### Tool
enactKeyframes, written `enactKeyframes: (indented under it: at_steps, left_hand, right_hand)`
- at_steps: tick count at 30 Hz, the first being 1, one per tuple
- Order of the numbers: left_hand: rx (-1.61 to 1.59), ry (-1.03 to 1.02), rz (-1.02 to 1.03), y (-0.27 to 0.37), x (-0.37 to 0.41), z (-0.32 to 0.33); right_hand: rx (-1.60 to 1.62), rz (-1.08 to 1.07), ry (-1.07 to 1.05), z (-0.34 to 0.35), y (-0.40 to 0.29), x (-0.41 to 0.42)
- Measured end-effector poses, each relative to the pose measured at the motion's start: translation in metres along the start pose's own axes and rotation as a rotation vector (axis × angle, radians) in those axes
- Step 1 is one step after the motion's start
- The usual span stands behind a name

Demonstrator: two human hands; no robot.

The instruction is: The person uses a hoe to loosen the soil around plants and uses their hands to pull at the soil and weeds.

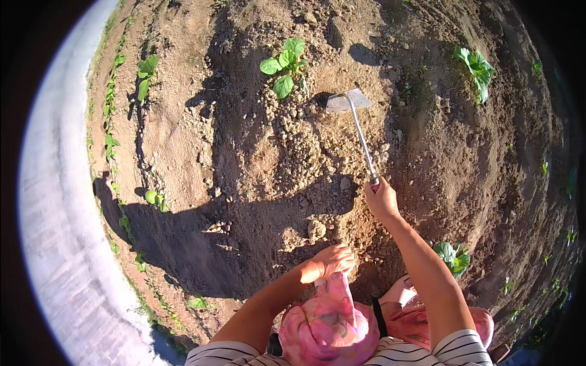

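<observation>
A small hand hoe is held in my right hand (383,201), which is wrapped around its red-pink handle (375,184). Its thin metal shank (360,133) reaches away from me to a flat metal blade (355,99) at the loose soil. Just left of the blade grows a leafy green seedling (284,64), apart from it. My left hand (335,260) is at my knee, clad in pink patterned cloth (332,315). Its fingers are curled, and whether they hold anything is hidden.
Crumbly soil (297,155) with clods lies before me. Another leafy plant (476,71) grows at the upper right, and one (452,258) beside my right forearm. Smaller seedlings (155,199) and a pale paved strip (64,206) lie to the left. My shoe (401,293) is near the right plant.
</observation>
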State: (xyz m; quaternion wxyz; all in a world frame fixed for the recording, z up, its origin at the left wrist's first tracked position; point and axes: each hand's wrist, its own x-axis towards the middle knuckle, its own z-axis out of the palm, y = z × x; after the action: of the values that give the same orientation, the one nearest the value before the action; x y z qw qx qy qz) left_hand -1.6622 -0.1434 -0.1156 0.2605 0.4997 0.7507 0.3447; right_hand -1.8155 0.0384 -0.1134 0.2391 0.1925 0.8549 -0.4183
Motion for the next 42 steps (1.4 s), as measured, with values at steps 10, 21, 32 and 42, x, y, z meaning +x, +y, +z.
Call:
enactKeyframes:
  at_steps: [10,21,32,42]
  left_hand:
    - [0.009,-0.083,-0.033,0.001,0.006,0.000]
    - [-0.031,-0.074,-0.038,0.002,0.008,-0.004]
    - [-0.050,0.032,-0.041,0.004,0.006,0.000]
    - [-0.112,0.062,-0.044,0.004,0.005,-0.006]
  right_hand:
    - [0.023,0.008,0.133,0.012,-0.072,0.082]
    - [0.067,0.045,0.017,-0.002,-0.083,0.078]
    - [0.140,0.016,0.087,0.001,-0.082,0.069]
    - [0.211,0.078,-0.017,0.009,-0.054,0.031]
